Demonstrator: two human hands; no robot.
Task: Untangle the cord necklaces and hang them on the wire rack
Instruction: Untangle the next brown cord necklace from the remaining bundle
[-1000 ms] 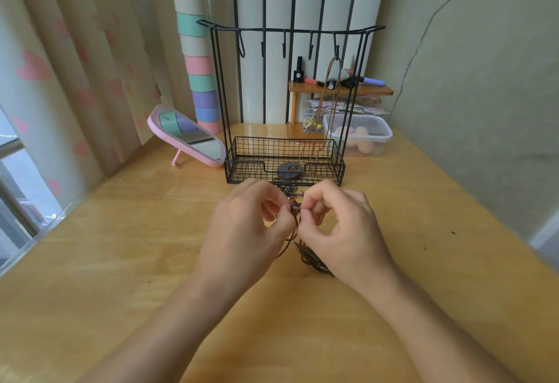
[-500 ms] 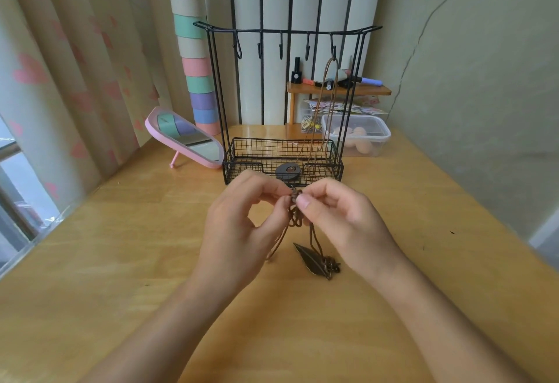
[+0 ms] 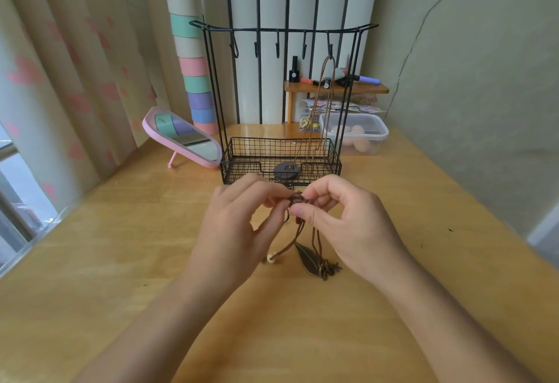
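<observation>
The wire rack [image 3: 281, 152] is standing near the table's [image 3: 121, 246] far edge, a mirror [image 3: 184, 137] leaning just left of it, a lidded container [image 3: 354, 134] sitting behind its right side. One necklace [image 3: 324, 68] is hanging from its rightmost hook. Before it, left hand [image 3: 239, 228] and right hand [image 3: 351, 225] are pinching tangled cords [image 3: 298, 200] between them.

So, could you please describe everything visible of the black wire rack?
The black wire rack stands upright on the wooden table. It looks like thin black metal: a mesh basket at the base, tall side uprights, and a top bar with five hooks. A brown cord necklace hangs from the rightmost hook; its dark round pendant sits low at the basket's front. The other hooks are bare.
</observation>
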